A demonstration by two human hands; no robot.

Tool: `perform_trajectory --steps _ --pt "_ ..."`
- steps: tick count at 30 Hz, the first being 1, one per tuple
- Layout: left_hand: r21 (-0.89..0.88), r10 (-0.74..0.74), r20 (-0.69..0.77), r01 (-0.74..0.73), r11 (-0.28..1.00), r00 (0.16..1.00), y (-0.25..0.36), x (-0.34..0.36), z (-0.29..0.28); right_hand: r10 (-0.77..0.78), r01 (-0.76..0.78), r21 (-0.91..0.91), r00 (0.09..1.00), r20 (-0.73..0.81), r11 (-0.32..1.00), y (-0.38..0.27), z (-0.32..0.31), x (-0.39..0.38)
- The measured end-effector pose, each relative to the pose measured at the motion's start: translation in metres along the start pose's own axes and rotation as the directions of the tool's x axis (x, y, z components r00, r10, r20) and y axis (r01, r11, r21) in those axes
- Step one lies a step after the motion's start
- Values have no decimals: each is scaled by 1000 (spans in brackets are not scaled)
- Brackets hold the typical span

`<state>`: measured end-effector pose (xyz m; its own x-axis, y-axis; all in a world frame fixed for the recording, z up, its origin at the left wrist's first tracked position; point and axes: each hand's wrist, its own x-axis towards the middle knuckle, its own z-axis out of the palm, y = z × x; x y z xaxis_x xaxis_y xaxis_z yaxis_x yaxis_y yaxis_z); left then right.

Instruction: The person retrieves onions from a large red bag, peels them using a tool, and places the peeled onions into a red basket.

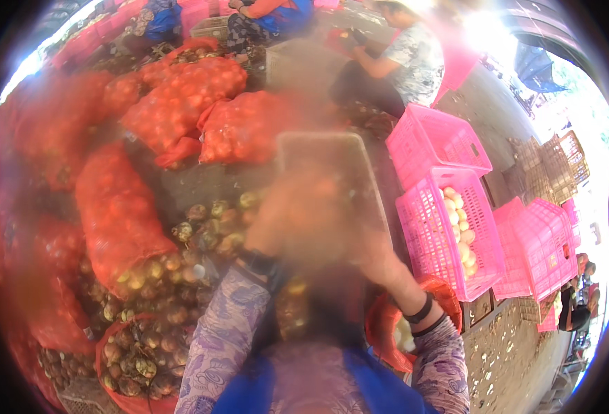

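A hazy patch in the head view blurs both of my hands over a pale tray (368,178). My left hand (273,224) reaches in from the lower left, and my right hand (370,252) from the lower right, close together at the middle. Their fingers and whatever they may hold cannot be made out. Loose onions (211,228) lie left of my left hand. An open red mesh sack (442,297) with pale bulbs stands beside my right forearm. A pink crate (484,255) holding peeled pale onions (464,234) is right of the tray.
Several full red mesh sacks (180,103) fill the left and back. More pink crates (532,248) and stacked wooden-coloured crates (546,165) stand at the right. A seated co-worker (408,65) works at the back right; others (270,14) sit farther back.
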<state>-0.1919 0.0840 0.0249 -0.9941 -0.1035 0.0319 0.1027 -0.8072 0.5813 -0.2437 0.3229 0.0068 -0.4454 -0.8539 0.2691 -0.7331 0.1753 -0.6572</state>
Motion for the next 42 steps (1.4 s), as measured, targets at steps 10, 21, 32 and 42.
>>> perform_trajectory --steps 10,21,32,42 --pt "-9 -3 -88 2 1000 996 -14 7 8 139 -98 230 975 -172 968 18 41 -24" --pt "80 106 -35 -103 991 994 -9 -17 24 389 -395 738 901 193 548 -20 -2 -17" --pt "689 213 301 -367 625 929 -16 -34 36 176 -246 703 969 173 667 4 -22 -6" --pt "699 427 333 -524 487 841 -17 -10 34 38 -1 94 921 -389 996 -89 -33 48"
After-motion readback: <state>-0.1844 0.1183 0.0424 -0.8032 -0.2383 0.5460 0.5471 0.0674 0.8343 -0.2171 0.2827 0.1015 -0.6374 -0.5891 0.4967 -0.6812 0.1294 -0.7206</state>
